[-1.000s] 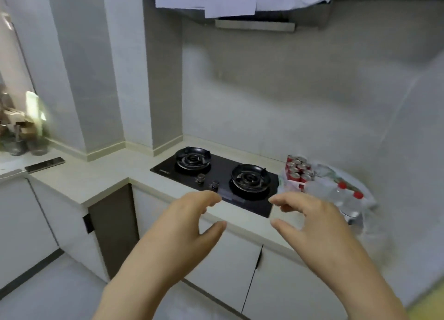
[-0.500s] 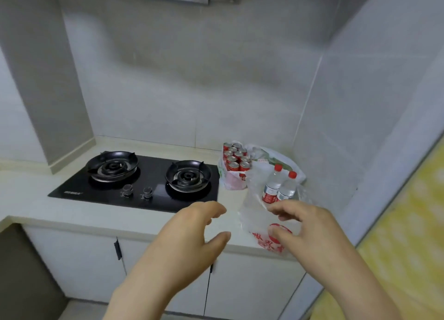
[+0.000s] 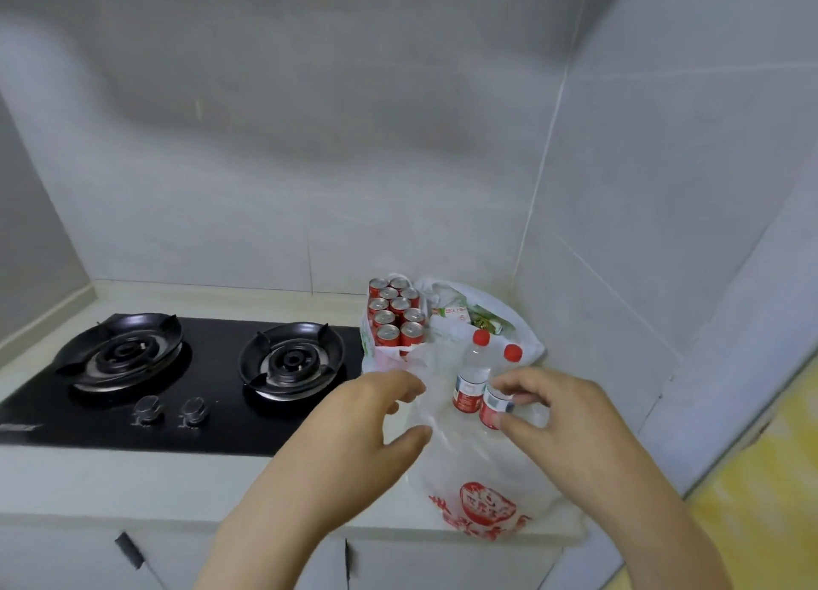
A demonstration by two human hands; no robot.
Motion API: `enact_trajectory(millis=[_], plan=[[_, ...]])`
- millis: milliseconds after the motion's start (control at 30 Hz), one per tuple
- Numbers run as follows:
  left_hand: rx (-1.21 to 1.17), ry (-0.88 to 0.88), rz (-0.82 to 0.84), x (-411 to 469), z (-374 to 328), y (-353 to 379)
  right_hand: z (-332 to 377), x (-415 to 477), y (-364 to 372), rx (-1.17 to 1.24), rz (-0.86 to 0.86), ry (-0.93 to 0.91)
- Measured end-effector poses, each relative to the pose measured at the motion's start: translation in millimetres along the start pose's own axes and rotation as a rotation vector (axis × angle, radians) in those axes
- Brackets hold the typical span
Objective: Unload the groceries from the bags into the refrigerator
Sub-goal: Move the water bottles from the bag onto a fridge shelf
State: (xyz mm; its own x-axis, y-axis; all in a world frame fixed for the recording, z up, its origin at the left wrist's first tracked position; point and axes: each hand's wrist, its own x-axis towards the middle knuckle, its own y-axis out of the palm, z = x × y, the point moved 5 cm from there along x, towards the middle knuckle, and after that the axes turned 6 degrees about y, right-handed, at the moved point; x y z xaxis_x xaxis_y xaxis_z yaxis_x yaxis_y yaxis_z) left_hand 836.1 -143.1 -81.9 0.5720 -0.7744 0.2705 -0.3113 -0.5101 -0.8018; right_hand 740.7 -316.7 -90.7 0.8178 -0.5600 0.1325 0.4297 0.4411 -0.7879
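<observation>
We are showing two bare hands, the left hand (image 3: 354,434) nearer the hob (image 3: 248,425) than the right hand (image 3: 571,421), both forearms going uncovered.

Right hand (image 3: 575,416) closer, fingers (image 3: 509,383) now at bottle (image 3: 490,408)

A: How many cans (image 3: 399,304) are standing on the bench (image 3: 133,479)?
B: I'm counting ten red ones, and two red-capped bottles (image 3: 471,385) are standing just beside them.
A: And bags?
B: Three plastic bags (image 3: 482,479) are sitting there. Two burners (image 3: 290,359) and two knobs (image 3: 148,408) are showing on the one black hob (image 3: 212,430).
</observation>
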Motion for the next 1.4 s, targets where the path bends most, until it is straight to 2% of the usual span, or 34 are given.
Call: enact_trajectory(millis=[167, 633, 733, 867, 1067, 1400], plan=[[-0.015, 0.009, 0.077, 51.4, 15.7, 22.5, -33.6, 31.8, 10.0, 0.016, 0.039, 0.077], [-0.142, 0.08, 0.229, 211.0, 98.5, 87.0, -104.4, 150.1, 44.5, 0.086, -0.045, 0.358], [-0.178, 0.059, 0.272, 233.1, 119.3, 106.2, -118.9, 164.6, 62.8, 0.138, -0.056, 0.443], [-0.21, 0.066, 0.314, 253.1, 137.4, 138.5, -140.1, 177.2, 77.4, 0.19, -0.159, 0.543], [-0.189, 0.057, 0.4, 270.9, 152.7, 176.1, -163.8, 192.1, 93.5, 0.252, -0.158, 0.637], [-0.422, -0.072, 0.324, 292.6, 157.1, 229.7, -190.7, 210.4, 119.7, 0.43, -0.198, 0.636]])
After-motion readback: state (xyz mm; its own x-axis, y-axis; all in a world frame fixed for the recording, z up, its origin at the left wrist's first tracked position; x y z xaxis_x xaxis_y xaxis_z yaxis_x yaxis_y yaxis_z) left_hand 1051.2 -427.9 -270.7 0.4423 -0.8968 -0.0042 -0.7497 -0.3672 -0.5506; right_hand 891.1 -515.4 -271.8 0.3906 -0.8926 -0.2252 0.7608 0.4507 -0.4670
